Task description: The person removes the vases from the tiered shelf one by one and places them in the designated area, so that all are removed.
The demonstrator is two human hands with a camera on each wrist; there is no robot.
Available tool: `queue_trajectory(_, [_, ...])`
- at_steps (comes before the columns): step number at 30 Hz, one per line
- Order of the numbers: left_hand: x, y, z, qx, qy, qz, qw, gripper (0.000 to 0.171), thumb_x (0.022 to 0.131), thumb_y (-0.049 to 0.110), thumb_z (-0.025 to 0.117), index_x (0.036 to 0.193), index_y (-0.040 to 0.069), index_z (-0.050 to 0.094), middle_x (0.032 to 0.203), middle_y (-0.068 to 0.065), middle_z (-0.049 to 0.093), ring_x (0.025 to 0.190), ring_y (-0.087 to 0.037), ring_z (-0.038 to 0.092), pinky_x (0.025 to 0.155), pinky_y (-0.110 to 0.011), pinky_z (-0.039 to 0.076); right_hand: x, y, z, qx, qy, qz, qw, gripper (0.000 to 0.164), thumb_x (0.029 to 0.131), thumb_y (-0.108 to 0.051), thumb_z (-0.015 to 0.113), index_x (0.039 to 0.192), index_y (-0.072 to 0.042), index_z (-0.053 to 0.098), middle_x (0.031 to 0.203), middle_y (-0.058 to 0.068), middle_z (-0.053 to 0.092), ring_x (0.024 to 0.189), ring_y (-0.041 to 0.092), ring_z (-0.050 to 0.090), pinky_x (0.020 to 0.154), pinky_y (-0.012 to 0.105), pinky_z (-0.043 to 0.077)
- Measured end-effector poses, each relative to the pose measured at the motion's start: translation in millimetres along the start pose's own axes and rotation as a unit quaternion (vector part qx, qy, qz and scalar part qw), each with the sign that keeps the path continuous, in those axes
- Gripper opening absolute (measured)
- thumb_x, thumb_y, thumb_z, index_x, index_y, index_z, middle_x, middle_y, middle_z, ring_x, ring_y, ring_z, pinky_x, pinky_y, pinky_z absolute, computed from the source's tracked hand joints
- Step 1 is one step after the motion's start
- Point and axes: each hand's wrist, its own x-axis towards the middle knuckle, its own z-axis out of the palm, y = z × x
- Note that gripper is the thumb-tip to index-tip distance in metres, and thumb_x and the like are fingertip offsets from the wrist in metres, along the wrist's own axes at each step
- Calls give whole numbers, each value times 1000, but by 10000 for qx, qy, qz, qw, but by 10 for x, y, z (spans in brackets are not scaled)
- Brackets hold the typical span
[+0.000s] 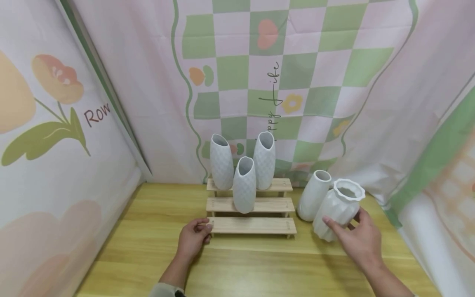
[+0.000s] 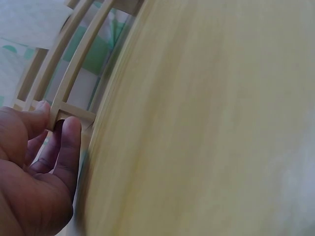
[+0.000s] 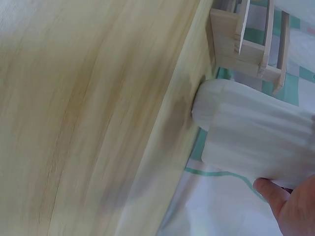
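My left hand [image 1: 193, 238] pinches the left end of the lowest step of a three-step wooden display stand [image 1: 252, 225], thumb on one side and fingers curled under the other. On the right, my right hand [image 1: 360, 241] grips a white ribbed vase [image 1: 335, 212] with a wavy rim, which leans a little to the right. Just behind it stands a smooth white vase [image 1: 311, 197], partly hidden by the ribbed one. Three white textured vases with slanted mouths stand on the stand: a left vase [image 1: 221, 167] and a right vase [image 1: 265, 165] on the top step, a front vase [image 1: 244, 189] on the middle step.
The stand rests on a wood-grain table [image 1: 248, 268]. Behind it hangs a green-and-white checked curtain [image 1: 267, 62], close to the top step. A printed cloth [image 1: 48, 177] borders the left side, and more cloth [image 1: 438, 181] hangs along the right.
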Motion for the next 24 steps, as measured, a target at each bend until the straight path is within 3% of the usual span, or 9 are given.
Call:
queue_trajectory(12, [2, -19, 1, 119, 21, -10, 9999, 34, 94, 14, 78, 123, -1, 68, 93, -14, 72, 73, -24, 70, 65, -32, 65, 126, 116, -26, -114, 189, 15, 9998, 102, 78, -53, 89, 148, 6, 44, 140, 35, 55, 123, 52, 56, 95, 66, 54])
queue_trajectory(24, [7, -7, 1, 111, 50, 35, 9999, 35, 94, 15, 78, 123, -2, 68, 91, -14, 72, 71, -23, 70, 63, -31, 64, 257, 213, -48, -247, 45, 247, 9994, 110, 81, -57, 86, 154, 7, 34, 145, 39, 48, 125, 59, 52, 96, 71, 51])
